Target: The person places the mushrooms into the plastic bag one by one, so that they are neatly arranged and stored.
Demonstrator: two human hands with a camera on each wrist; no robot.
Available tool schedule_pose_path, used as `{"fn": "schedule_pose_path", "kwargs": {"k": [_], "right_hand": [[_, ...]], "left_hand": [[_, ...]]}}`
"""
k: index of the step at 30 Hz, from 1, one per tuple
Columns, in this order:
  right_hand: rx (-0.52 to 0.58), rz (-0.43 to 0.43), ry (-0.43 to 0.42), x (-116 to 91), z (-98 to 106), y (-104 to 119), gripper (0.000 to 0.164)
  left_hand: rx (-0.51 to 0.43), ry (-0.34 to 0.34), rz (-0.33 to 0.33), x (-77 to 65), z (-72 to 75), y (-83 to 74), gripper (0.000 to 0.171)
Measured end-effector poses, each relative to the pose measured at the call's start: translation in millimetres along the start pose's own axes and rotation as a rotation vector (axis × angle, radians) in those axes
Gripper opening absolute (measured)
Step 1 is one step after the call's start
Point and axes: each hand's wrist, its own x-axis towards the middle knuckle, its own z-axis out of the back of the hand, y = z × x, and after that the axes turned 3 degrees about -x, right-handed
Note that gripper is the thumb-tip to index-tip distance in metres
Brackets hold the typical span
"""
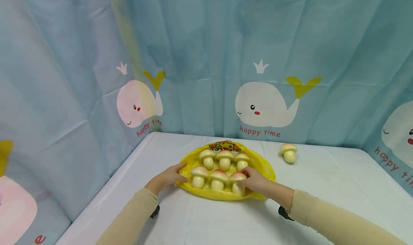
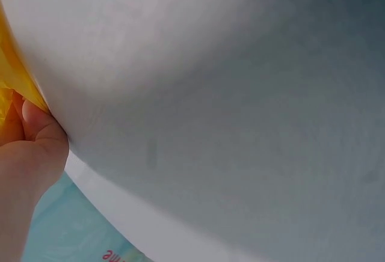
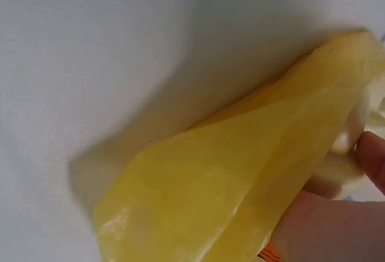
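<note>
A yellow plastic bag (image 1: 219, 193) lies spread open on the table, with a printed orange and black figure at its far rim. Inside stand several cream toy mushrooms (image 1: 224, 160) with pinkish caps, in two rows. At the bag's left end, my left hand (image 1: 167, 178) holds the edge, thumb toward the front; the left wrist view shows yellow plastic (image 2: 18, 73) against its fingers. Over the bag's right side, my right hand (image 1: 258, 182) pinches the front-right mushroom (image 1: 238, 188) by its cap. Bag plastic (image 3: 198, 184) partly covers this hand in the right wrist view.
One more toy mushroom (image 1: 288, 153) lies outside the bag, toward the back right of the white table (image 1: 322, 177). A blue curtain (image 1: 200, 58) printed with whales hangs behind the table and along its sides.
</note>
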Motion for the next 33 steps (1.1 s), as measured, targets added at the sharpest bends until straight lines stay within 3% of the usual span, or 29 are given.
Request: {"fn": "schedule_pose_path", "kwargs": {"k": [10,21,33], "right_hand": [[-0.014,-0.002,-0.013,2.7,-3.0,5.7,0.053],[-0.061,0.001,0.007,5.2,-3.6,6.6,0.066],[-0.079,0.039,0.001,4.3,-1.9,8.0,0.053]], "left_hand": [[0.012,-0.002,-0.003,-0.5,1.3,-0.8,0.080],[0.014,-0.003,-0.006,-1.4,0.0,0.5,0.080],[0.018,-0.008,0.008,-1.2,-0.1,-0.7,0.080]]}}
